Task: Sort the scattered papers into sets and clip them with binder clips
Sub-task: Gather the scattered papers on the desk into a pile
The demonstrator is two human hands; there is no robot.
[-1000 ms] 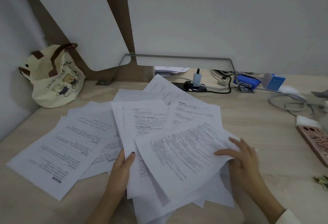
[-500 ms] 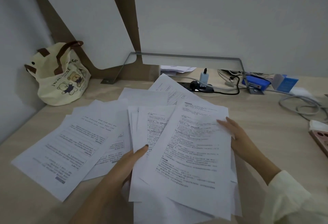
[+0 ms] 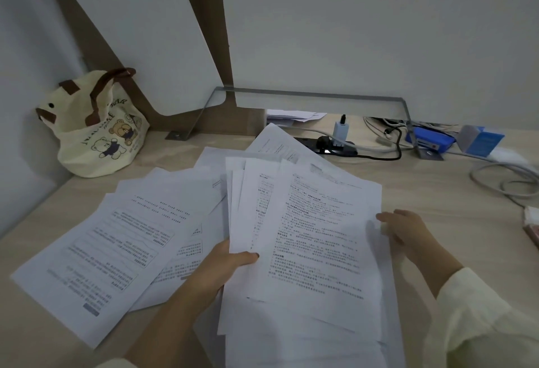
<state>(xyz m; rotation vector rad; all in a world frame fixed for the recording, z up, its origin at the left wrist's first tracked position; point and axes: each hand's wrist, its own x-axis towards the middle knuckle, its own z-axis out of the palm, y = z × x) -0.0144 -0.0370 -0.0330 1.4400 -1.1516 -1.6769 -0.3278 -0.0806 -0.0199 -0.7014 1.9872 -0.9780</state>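
Several printed white sheets lie fanned over the wooden desk [image 3: 431, 192]. A loose pile of upright sheets [image 3: 318, 251] sits in the middle, and my left hand [image 3: 221, 268] grips its left edge, thumb on top. My right hand [image 3: 405, 230] is against the pile's right edge, fingers curled at the paper. More sheets [image 3: 116, 248], printed upside down to me, spread out to the left. No binder clip is visible.
A cream bear-print tote bag [image 3: 96, 131] stands in the back left corner. A power strip [image 3: 335, 146] with a charger, cables [image 3: 507, 178], a blue box [image 3: 431, 140] and a metal frame line the back. A pink object [image 3: 532, 230] lies at the right edge.
Both hands have drawn the scattered middle sheets together into a straighter pile. The top sheet turned from slanted to nearly upright, and my right hand moved to the pile's right edge.
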